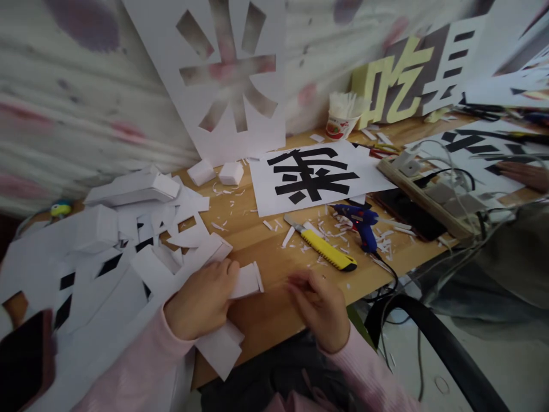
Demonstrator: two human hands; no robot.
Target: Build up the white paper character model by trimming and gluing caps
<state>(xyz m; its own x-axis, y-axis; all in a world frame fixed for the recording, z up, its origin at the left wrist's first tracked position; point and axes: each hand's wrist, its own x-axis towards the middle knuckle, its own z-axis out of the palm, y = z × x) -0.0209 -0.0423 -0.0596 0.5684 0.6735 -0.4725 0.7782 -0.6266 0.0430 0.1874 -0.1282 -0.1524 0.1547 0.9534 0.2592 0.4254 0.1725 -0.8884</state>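
Observation:
My left hand (205,297) is curled over a folded piece of white foam board (246,280) at the near edge of the wooden table (257,234), gripping it. A longer white strip (221,349) sticks out below that hand. My right hand (319,306) hovers just right of the piece, fingers bent together and blurred; I cannot see anything in it. A yellow utility knife (323,249) lies just beyond my right hand. A blue glue gun (362,223) rests right of the knife.
White foam offcuts (128,229) are heaped on the left. A sheet with a black character (315,174) lies mid-table; a cut-out stencil (227,74) leans on the wall. A power strip with cables (429,189), another person's hand (525,174), a dark phone (26,357) and a chair arm (437,337) are nearby.

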